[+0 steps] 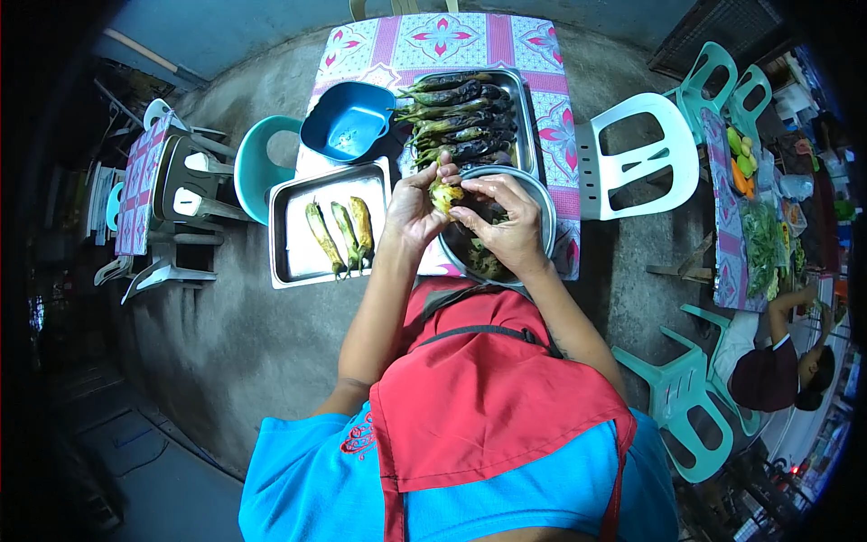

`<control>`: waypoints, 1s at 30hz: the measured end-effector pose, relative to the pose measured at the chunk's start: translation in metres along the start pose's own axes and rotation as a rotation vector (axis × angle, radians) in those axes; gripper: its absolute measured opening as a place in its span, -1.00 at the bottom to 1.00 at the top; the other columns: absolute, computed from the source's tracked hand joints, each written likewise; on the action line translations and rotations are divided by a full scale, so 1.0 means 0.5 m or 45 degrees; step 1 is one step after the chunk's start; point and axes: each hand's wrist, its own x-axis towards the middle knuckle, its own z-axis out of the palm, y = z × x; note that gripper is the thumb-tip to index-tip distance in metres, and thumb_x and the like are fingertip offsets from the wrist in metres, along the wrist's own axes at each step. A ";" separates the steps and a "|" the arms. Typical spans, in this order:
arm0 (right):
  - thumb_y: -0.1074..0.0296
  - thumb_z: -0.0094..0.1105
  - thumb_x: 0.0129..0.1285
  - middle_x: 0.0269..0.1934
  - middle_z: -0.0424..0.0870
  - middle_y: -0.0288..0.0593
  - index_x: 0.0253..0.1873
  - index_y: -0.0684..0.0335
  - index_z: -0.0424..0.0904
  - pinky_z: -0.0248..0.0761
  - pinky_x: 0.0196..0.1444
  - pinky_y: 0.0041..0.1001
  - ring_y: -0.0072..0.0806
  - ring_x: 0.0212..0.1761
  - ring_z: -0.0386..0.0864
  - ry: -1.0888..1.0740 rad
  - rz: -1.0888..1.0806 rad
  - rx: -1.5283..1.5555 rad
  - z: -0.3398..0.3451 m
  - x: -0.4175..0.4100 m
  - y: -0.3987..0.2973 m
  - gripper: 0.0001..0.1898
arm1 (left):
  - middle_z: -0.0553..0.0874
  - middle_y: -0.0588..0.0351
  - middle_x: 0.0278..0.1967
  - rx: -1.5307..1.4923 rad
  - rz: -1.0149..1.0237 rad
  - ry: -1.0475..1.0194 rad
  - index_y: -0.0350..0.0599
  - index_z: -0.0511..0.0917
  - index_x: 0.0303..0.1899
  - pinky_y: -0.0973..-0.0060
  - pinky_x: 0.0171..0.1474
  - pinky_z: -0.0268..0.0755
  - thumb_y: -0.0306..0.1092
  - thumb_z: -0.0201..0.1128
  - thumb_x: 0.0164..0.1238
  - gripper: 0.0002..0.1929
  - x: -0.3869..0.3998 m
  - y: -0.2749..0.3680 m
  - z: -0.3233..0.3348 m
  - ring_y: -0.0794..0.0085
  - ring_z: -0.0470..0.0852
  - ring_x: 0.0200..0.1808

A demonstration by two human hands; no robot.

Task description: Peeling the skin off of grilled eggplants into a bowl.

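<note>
My left hand (412, 210) is closed around a roasted eggplant (445, 196), whose yellowish flesh faces me. The thumb and fingers of my right hand (511, 220) pinch its near end. Below my right hand sits a round metal bowl (549, 234) with dark scraps of charred skin (494, 261) inside. To the left, a rectangular steel tray (288, 267) holds three peeled eggplants, the middle one (345, 234) greenish. Behind my hands, several blackened eggplants (460, 125) lie side by side in another steel tray (527, 118).
A blue plastic basin (345, 122) stands behind the left tray on the patterned tablecloth (440, 40). Chairs flank the table: green (261, 162) left, white (684, 156) right. Farther right, a person (769, 372) is beside a table with leafy greens (762, 237).
</note>
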 end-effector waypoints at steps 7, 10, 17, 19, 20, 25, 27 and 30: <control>0.52 0.39 -0.02 -0.31 0.62 -0.15 -0.22 0.25 0.68 0.50 -0.25 -0.46 -0.37 -0.31 0.62 -0.002 -0.088 -0.087 0.001 -0.008 0.009 -0.79 | 0.45 0.11 -0.39 -0.113 -0.041 0.022 -0.26 0.40 -0.04 0.43 -0.22 0.41 -0.41 -0.12 0.47 -0.81 0.000 -0.003 -0.019 0.41 0.43 -0.38; 0.56 0.34 0.02 -0.32 0.64 -0.15 -0.20 0.26 0.68 0.50 -0.25 -0.49 -0.41 -0.31 0.63 -0.010 -0.079 -0.003 0.001 -0.016 0.031 -0.81 | 0.44 0.12 -0.41 -0.119 -0.037 0.024 -0.28 0.37 -0.03 0.46 -0.23 0.42 -0.43 -0.13 0.48 -0.82 -0.001 0.000 -0.023 0.42 0.42 -0.38; 0.52 0.31 0.11 -0.28 0.69 -0.13 -0.18 0.35 0.65 0.50 -0.20 -0.54 -0.45 -0.31 0.64 -0.103 0.657 0.473 -0.003 -0.047 0.144 -0.84 | 0.46 0.09 -0.40 -0.194 -0.132 0.003 -0.30 0.42 -0.06 0.48 -0.24 0.41 -0.42 -0.06 0.45 -0.82 -0.009 0.002 -0.025 0.41 0.43 -0.38; 0.50 0.33 0.07 -0.26 0.69 -0.04 -0.20 0.32 0.67 0.50 -0.13 -0.47 -0.33 -0.27 0.66 -0.286 0.563 -0.108 -0.015 -0.083 0.209 -0.84 | 0.46 0.09 -0.40 -0.186 -0.167 -0.043 -0.30 0.42 -0.06 0.49 -0.24 0.42 -0.41 -0.06 0.45 -0.81 -0.011 -0.001 -0.020 0.41 0.42 -0.38; 0.48 0.35 0.03 -0.24 0.69 0.04 -0.22 0.29 0.69 0.50 -0.06 -0.40 -0.22 -0.23 0.67 -0.456 0.450 -0.688 -0.021 -0.100 0.237 -0.83 | 0.46 0.09 -0.40 -0.154 -0.169 -0.026 -0.30 0.42 -0.06 0.51 -0.25 0.41 -0.40 -0.05 0.45 -0.81 -0.009 -0.003 -0.016 0.41 0.42 -0.38; 0.47 0.28 -0.02 -0.22 0.65 0.18 -0.19 0.22 0.70 0.45 0.01 -0.29 -0.04 -0.11 0.62 -0.806 0.845 -0.687 -0.029 -0.125 0.252 -0.77 | 0.46 0.15 -0.37 0.263 -0.050 0.065 -0.22 0.43 -0.05 0.41 -0.25 0.41 -0.36 -0.07 0.47 -0.81 -0.002 -0.011 -0.008 0.45 0.46 -0.35; 0.48 0.28 -0.02 -0.25 0.68 0.10 -0.18 0.20 0.70 0.48 -0.03 -0.29 -0.12 -0.16 0.66 -0.686 0.686 -0.548 -0.034 -0.072 0.180 -0.76 | 0.47 0.16 -0.37 0.567 0.105 0.049 -0.21 0.44 -0.06 0.46 -0.25 0.40 -0.35 -0.07 0.48 -0.81 -0.011 -0.016 -0.004 0.47 0.47 -0.35; 0.41 0.37 0.06 -0.06 0.64 -0.05 0.06 0.36 0.53 0.44 0.01 -0.49 -0.46 -0.07 0.61 -0.372 0.761 0.695 -0.044 -0.029 0.110 -0.57 | 0.50 0.23 -0.39 1.085 0.349 0.019 -0.17 0.48 -0.09 0.61 -0.26 0.36 -0.31 -0.06 0.48 -0.80 -0.007 -0.033 0.005 0.56 0.47 -0.34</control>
